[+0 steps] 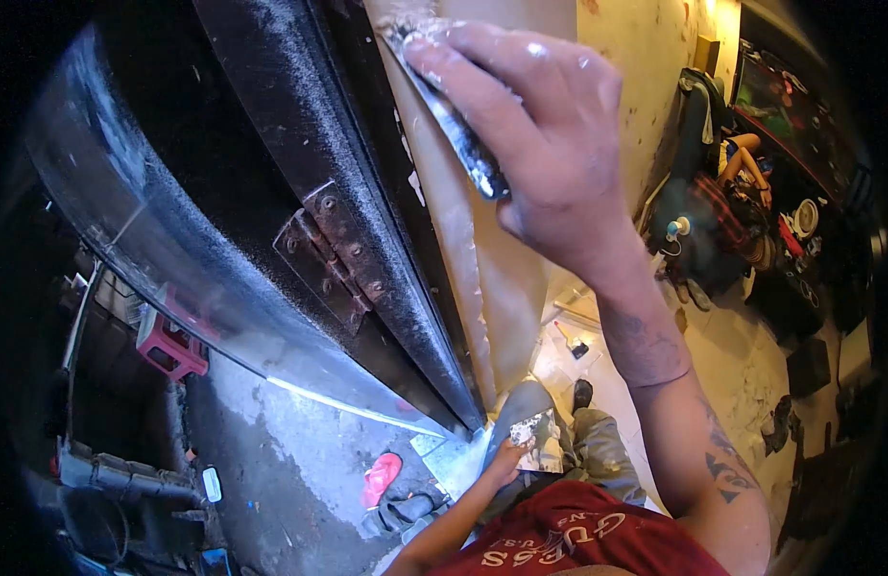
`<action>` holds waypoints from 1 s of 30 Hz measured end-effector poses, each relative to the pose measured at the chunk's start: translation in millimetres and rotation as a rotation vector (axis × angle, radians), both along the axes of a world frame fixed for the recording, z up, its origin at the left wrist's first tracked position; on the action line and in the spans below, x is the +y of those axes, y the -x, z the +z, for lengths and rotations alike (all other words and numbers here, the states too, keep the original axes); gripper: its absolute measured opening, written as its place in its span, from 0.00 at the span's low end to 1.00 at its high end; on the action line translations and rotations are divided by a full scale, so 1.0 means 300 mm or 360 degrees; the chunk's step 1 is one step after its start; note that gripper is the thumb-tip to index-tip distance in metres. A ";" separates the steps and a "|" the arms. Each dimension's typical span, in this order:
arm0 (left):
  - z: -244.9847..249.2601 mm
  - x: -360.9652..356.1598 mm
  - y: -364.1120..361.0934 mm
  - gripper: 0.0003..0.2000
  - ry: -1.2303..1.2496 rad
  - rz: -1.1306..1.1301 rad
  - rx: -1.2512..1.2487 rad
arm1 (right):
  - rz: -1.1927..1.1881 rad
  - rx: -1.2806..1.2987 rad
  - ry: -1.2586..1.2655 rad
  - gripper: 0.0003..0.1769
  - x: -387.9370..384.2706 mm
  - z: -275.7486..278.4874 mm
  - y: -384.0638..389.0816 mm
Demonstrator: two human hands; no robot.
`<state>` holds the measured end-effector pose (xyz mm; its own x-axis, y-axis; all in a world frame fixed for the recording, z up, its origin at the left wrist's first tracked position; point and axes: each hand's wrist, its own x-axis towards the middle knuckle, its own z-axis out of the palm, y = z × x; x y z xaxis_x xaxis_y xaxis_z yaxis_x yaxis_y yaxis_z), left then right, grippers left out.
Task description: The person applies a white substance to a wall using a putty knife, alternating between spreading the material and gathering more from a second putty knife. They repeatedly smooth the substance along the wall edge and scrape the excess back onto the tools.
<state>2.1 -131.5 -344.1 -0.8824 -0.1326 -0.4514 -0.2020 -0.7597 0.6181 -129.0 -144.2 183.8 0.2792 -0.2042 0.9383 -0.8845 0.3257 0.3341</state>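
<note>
Raised high in front of me, my right hand (559,125) is closed around a putty knife (468,149) smeared with white filler. Its blade lies along the edge of the beige wall (506,269), right beside the dark door frame (367,216). White specks dot my fingers. Down near my lap, my left hand (505,463) grips a small flat plate (540,459) carrying dabs of white putty. A rusty hinge (334,254) joins the frame to the dusty door (223,259) at left.
A pink stool (170,336) and a pink slipper (382,475) are on the grey floor at left. A paintbrush (574,346) lies on the tiles. Another person's bare legs (742,163) show at right, among clutter.
</note>
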 end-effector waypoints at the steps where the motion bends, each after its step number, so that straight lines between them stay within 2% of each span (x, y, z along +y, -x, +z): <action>1: -0.002 0.000 -0.003 0.13 -0.0009 -0.0005 -0.0025 | 0.0037 0.0080 0.0037 0.24 -0.025 -0.030 0.049; 5: 0.027 0.003 -0.004 0.12 0.0026 0.0003 -0.0122 | 0.0067 0.0072 0.0022 0.19 -0.042 -0.161 0.090; 8: 0.050 -0.009 0.000 0.12 0.0017 -0.0041 -0.0135 | 0.0056 -0.0069 -0.0130 0.19 -0.017 -0.259 0.061; 10: 0.037 -0.008 0.005 0.12 -0.0017 -0.0062 -0.0114 | 0.0085 -0.0190 -0.0286 0.22 0.016 -0.311 0.034; 12: 0.040 -0.010 0.007 0.12 -0.0044 -0.0053 -0.0089 | 0.0043 -0.0224 -0.0359 0.20 0.046 -0.339 0.023; 15: 0.089 -0.004 0.010 0.12 0.0018 0.0005 -0.0149 | 0.0004 -0.0193 -0.0300 0.18 0.070 -0.311 0.030; 19: 0.029 0.000 0.007 0.12 0.0003 -0.0027 -0.0040 | 0.0170 -0.0044 0.0017 0.21 0.055 -0.117 0.075; 23: 0.061 -0.006 0.001 0.12 0.0011 -0.0053 -0.0051 | 0.0149 0.0125 0.0053 0.22 -0.002 -0.014 0.072; 26: 0.097 -0.003 -0.002 0.12 0.0036 -0.0049 -0.0131 | 0.0117 0.0117 0.0032 0.22 -0.021 -0.020 0.059; 28: 0.046 -0.003 -0.001 0.12 0.0001 -0.0046 0.0007 | 0.0122 0.0033 0.0032 0.21 -0.032 -0.078 0.053; 30: 0.031 -0.002 0.002 0.13 -0.0012 -0.0028 -0.0020 | 0.0136 -0.0041 0.0009 0.20 -0.034 -0.131 0.044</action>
